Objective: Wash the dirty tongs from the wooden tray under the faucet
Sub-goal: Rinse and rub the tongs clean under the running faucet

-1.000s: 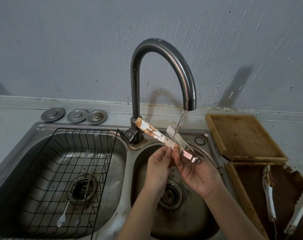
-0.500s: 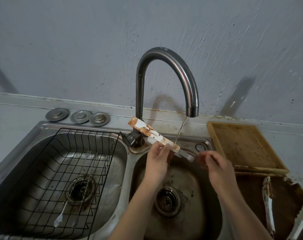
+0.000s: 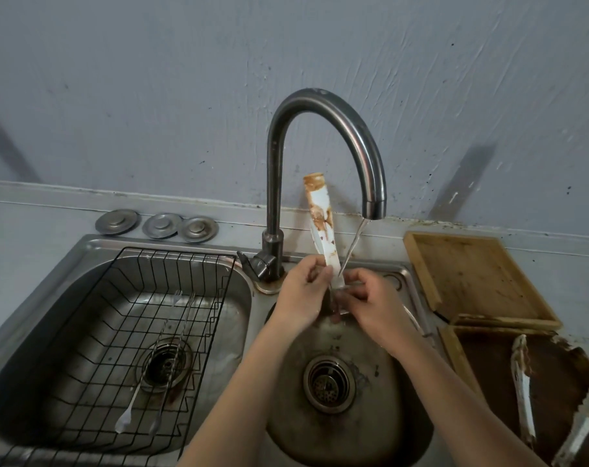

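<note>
I have swung the white, brown-smeared tongs (image 3: pixel 323 227) up to twelve o'clock; both hands' fingers (image 3: pixel 363 291) now pinch their lower end under the stream. The dirty upper half still needs rinsing.

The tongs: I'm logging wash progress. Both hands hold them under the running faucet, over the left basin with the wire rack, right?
Not quite. The head view shows both hands, left and right, holding the tongs under the running faucet, but over the right basin, not the one with the wire rack.
</note>
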Motion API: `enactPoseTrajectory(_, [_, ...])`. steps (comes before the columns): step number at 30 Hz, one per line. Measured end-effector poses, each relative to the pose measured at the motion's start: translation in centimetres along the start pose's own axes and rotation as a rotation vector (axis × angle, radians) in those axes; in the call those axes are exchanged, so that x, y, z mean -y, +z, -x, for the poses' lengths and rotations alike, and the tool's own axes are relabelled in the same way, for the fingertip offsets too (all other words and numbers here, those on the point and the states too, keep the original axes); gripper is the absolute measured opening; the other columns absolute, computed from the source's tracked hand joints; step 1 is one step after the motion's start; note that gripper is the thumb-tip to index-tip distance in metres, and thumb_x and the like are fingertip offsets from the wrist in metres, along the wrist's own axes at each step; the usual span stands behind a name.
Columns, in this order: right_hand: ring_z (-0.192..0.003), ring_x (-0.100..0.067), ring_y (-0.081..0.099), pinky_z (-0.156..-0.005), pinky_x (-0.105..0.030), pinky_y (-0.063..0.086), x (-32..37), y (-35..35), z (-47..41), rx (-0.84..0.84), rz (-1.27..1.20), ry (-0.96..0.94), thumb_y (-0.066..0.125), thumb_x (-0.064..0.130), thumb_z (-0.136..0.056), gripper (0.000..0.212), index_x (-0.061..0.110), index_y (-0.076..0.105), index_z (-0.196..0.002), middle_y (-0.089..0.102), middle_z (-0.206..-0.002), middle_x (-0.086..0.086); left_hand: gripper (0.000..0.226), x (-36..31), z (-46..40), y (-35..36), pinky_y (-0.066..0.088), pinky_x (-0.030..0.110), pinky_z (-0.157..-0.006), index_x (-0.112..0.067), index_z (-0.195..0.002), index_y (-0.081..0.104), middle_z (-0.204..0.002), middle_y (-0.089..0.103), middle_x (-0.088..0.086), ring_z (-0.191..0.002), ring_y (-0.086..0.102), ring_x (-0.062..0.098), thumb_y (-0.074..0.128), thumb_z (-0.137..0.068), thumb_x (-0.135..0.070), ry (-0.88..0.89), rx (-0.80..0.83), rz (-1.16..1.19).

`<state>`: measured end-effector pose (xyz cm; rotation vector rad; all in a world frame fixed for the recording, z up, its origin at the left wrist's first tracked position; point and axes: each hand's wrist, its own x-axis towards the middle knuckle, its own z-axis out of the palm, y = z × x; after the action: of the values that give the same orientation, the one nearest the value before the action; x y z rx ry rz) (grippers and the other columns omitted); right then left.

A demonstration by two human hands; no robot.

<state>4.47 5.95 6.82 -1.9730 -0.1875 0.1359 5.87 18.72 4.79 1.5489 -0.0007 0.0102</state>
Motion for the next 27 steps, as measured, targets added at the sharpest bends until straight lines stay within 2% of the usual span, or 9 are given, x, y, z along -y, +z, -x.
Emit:
enactPoseTrajectory(1, [-0.055, -0.013, 0.068, -0.054, -0.02, 0.052, 0.0, 0.1, -0.1, -0.027, 0.065, -0.044, 0.059, 0.015, -0.088, 0.002, 0.014, 0.061, -0.087, 0.07, -0.067, -0.003, 0.012, -0.1, 0.0, -0.1, 0.046, 0.05, -0.065, -0.017, -0.081, 0.059, -0.066, 0.061, 0.013, -0.064, 0.055, 0.03, 0.054, -0.087, -0.026, -0.001, 0.001, 0.016])
enactPoseTrajectory(4, [-0.051, -0.013, 0.067, -0.05, -0.02, 0.051, 0.0, 0.2, -0.4, -0.024, 0.182, -0.081, 0.052, 0.017, -0.093, 0.02, 0.018, 0.058, -0.074, 0.068, -0.062, -0.002, 0.027, 0.3, -0.5, -0.4, 0.046, 0.055, -0.066, -0.011, -0.084, 0.062, -0.077, 0.059, 0.032, -0.065, 0.052, 0.033, 0.056, -0.08, -0.037, -0.022, 0.002, 0.026])
enactPoseTrajectory(8, [-0.069, -0.014, 0.072, -0.065, -0.023, 0.057, -0.7, 0.1, -0.4, 0.102, 0.025, 0.002, 0.059, 0.0, -0.085, 0.019, 0.018, 0.06, -0.092, 0.072, -0.079, -0.002, 0.016, 0.5, -0.4, -0.1, 0.041, 0.036, -0.056, -0.014, -0.083, 0.065, -0.071, 0.059, 0.016, -0.058, 0.049, 0.025, 0.053, -0.093, -0.013, -0.082, -0.013, 0.096])
enactPoseTrajectory(11, [-0.06, -0.015, 0.071, -0.054, -0.019, 0.053, -0.7, 0.2, -0.2, 0.076, 0.04, 0.011, 0.058, 0.006, -0.088, 0.013, 0.018, 0.057, -0.083, 0.072, -0.069, -0.004, 0.02, 0.9, -0.3, 0.4, 0.04, 0.033, -0.057, -0.016, -0.078, 0.064, -0.06, 0.058, 0.002, -0.055, 0.049, 0.022, 0.052, -0.093, -0.011, -0.081, -0.028, 0.044])
enactPoseTrajectory(14, [-0.047, -0.003, 0.064, -0.046, -0.011, 0.044, -0.5, -0.1, -0.1, 0.023, 0.219, -0.054, 0.051, 0.016, -0.094, 0.027, 0.023, 0.052, -0.068, 0.065, -0.056, 0.002, 0.017, 1.0, -0.2, 0.4, 0.042, 0.032, -0.061, -0.006, -0.083, 0.064, -0.062, 0.059, 0.007, -0.057, 0.052, 0.021, 0.051, -0.094, -0.008, -0.095, -0.012, 0.069])
enactPoseTrajectory(17, [-0.063, 0.009, 0.065, -0.056, -0.007, 0.048, -0.3, -0.6, 0.1, 0.139, 0.189, -0.007, 0.061, 0.008, -0.087, 0.015, 0.022, 0.057, -0.086, 0.067, -0.073, 0.009, 0.016, 1.1, -0.2, 0.4, 0.044, 0.031, -0.062, -0.01, -0.085, 0.065, -0.067, 0.062, 0.005, -0.059, 0.054, 0.017, 0.052, -0.093, -0.009, -0.063, -0.022, 0.038])
enactPoseTrajectory(19, [-0.071, 0.014, 0.064, -0.06, -0.004, 0.046, -0.5, -0.8, 0.3, 0.193, 0.126, 0.022, 0.062, -0.001, -0.083, 0.029, 0.021, 0.054, -0.1, 0.066, -0.083, 0.013, 0.016, 1.1, -0.4, 0.4, 0.045, 0.029, -0.067, -0.017, -0.086, 0.064, -0.068, 0.061, -0.001, -0.065, 0.055, 0.014, 0.052, -0.093, -0.009, -0.016, -0.061, -0.044])
enactPoseTrajectory(25, [-0.07, -0.006, 0.07, -0.067, -0.019, 0.056, -1.0, -0.6, 0.2, 0.133, 0.128, -0.034, 0.056, 0.005, -0.089, 0.008, 0.009, 0.06, -0.092, 0.071, -0.082, -0.004, 0.018, 0.0, -0.5, 0.4, 0.048, 0.023, -0.071, -0.02, -0.086, 0.061, -0.074, 0.061, -0.006, -0.07, 0.057, 0.012, 0.052, -0.093, -0.007, 0.075, -0.07, -0.136])
enactPoseTrajectory(27, [-0.055, -0.012, 0.068, -0.058, -0.027, 0.057, -0.7, -0.7, 0.2, 0.057, 0.145, -0.03, 0.047, 0.014, -0.095, 0.021, 0.011, 0.059, -0.078, 0.069, -0.07, -0.008, 0.021, -0.1, -0.1, 0.5, 0.049, 0.029, -0.07, -0.023, -0.081, 0.061, -0.07, 0.062, -0.003, -0.067, 0.058, 0.014, 0.053, -0.092, -0.007, 0.054, -0.038, -0.109])
